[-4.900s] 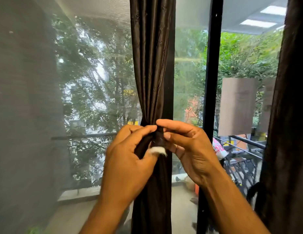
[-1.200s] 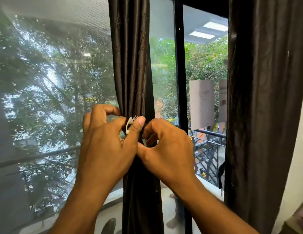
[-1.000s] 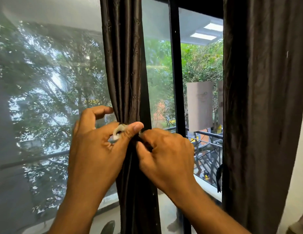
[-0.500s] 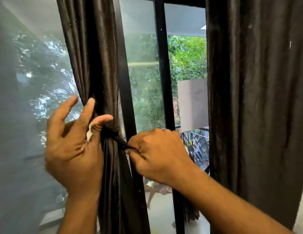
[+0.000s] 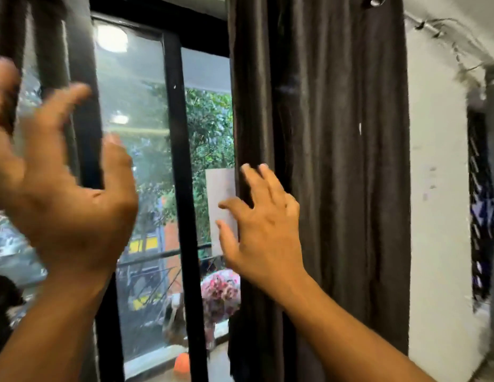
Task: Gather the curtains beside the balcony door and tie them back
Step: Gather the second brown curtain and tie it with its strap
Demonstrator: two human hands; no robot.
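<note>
A wide dark brown curtain hangs loose right of the black door frame. My right hand is open with fingers spread, its fingertips at this curtain's left edge. My left hand is raised at the left, blurred, fingers apart, holding nothing. The other dark curtain shows only at the top left, behind my left hand; its tie is out of view.
Through the glass are a balcony railing, trees, a floral bundle and an orange ball. A white wall stands right of the curtain, with dark clothing hanging at the far right.
Both hands let go of the left curtain and its tie. The view swung right, and my right hand moved over to the right curtain's edge.
</note>
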